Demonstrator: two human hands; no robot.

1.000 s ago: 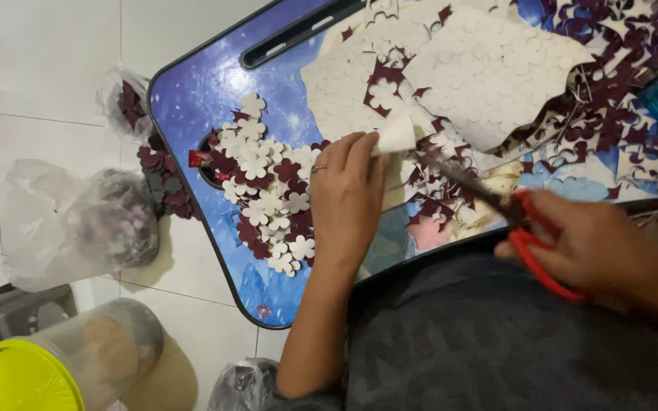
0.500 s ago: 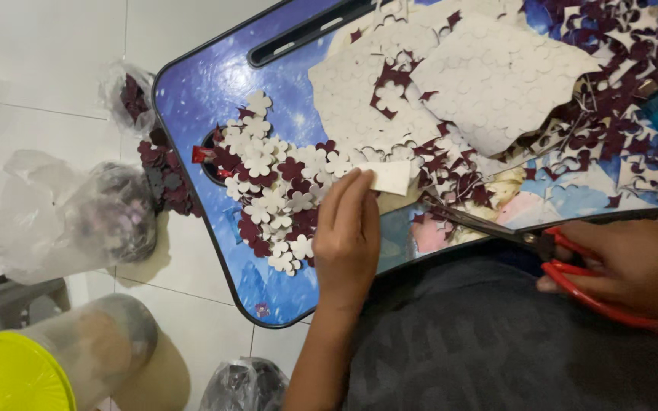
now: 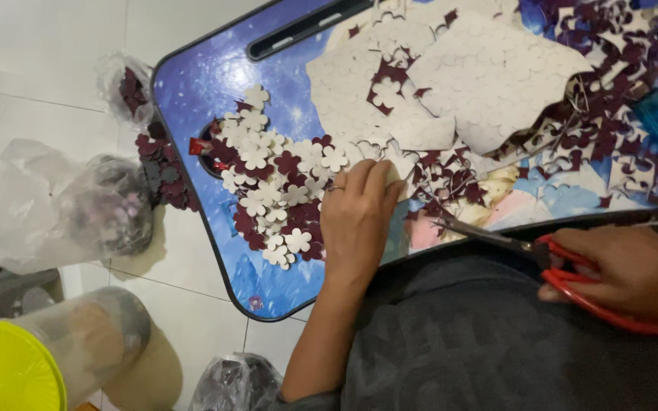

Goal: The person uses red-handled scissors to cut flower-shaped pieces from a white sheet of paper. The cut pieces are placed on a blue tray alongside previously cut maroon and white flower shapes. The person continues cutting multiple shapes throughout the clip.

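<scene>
The left hand (image 3: 356,221) lies flat on cream flower-shaped cutouts (image 3: 268,183) near the blue lap tray's (image 3: 192,91) near edge. The right hand (image 3: 634,274) grips red-handled scissors (image 3: 550,255), blades pointing left toward it.

My left hand (image 3: 356,217) covers piece beneath; scissors' (image 3: 565,278) handles half buried in right hand (image 3: 637,274); yellow-lidded jar (image 3: 9,369) cut off by edge.

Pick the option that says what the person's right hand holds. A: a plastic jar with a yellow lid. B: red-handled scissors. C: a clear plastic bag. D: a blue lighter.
B: the right hand grips the red-handled scissors, their blades pointing toward the lap table, while the left hand rests flat among the cut flower shapes.
</scene>
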